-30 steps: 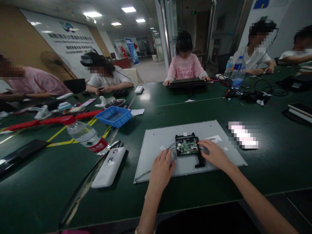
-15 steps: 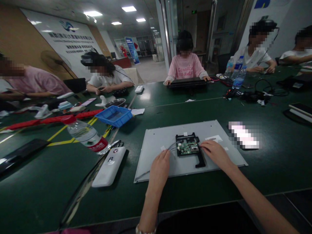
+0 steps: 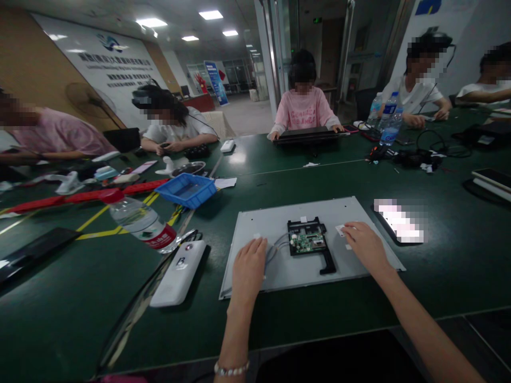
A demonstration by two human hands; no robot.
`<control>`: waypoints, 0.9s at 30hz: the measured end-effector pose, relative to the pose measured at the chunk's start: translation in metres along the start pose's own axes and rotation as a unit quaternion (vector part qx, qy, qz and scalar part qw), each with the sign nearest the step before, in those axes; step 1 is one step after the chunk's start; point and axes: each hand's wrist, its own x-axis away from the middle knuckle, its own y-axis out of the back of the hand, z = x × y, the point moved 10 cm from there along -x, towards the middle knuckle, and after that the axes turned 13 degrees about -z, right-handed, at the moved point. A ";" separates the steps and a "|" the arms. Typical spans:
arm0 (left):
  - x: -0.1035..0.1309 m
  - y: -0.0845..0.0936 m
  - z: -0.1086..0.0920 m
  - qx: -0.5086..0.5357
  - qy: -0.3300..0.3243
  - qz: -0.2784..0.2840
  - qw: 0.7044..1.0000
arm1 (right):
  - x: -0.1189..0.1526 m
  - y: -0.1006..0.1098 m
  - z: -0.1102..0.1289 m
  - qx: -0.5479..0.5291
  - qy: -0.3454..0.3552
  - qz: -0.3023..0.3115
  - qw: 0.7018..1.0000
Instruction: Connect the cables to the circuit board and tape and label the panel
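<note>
A thin pale grey panel (image 3: 275, 276) lies flat on the green table before me. Near its middle sits a black plastic bracket (image 3: 329, 264), with a green circuit board (image 3: 309, 242) set in it. Several grey wires (image 3: 275, 251) run from the board's left side toward my left hand (image 3: 249, 263). That hand rests over the panel's left part, its fingers stretched out and their undersides hidden; no held thing shows. My right hand (image 3: 365, 244) is over the panel's right part, fingers apart at a white label (image 3: 340, 231), clear of the bracket.
A white power bank (image 3: 179, 276) and a tilted water bottle (image 3: 141, 221) are left of the panel. Beyond lies a blue basket (image 3: 191, 192). A lit phone (image 3: 399, 223) lies to the right. A person across the table (image 3: 305, 114) holds a dark flat panel (image 3: 311, 136).
My right hand has left the bracket's right edge and moved right to the label. My left hand has shifted left, away from the board. The bracket and panel stay put.
</note>
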 end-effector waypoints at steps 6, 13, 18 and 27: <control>0.005 -0.012 0.001 0.039 0.013 0.019 0.999 | 0.003 -0.007 -0.003 -0.024 -0.015 0.013 1.000; 0.007 -0.011 0.003 0.053 0.038 0.021 0.998 | 0.003 -0.005 -0.003 -0.022 -0.017 0.017 0.999; 0.008 -0.012 0.008 0.067 0.055 0.018 0.996 | 0.003 -0.004 -0.003 -0.014 -0.022 0.020 0.999; 0.007 -0.014 0.012 0.086 0.064 -0.007 0.994 | 0.002 -0.004 -0.001 -0.001 -0.021 0.023 1.000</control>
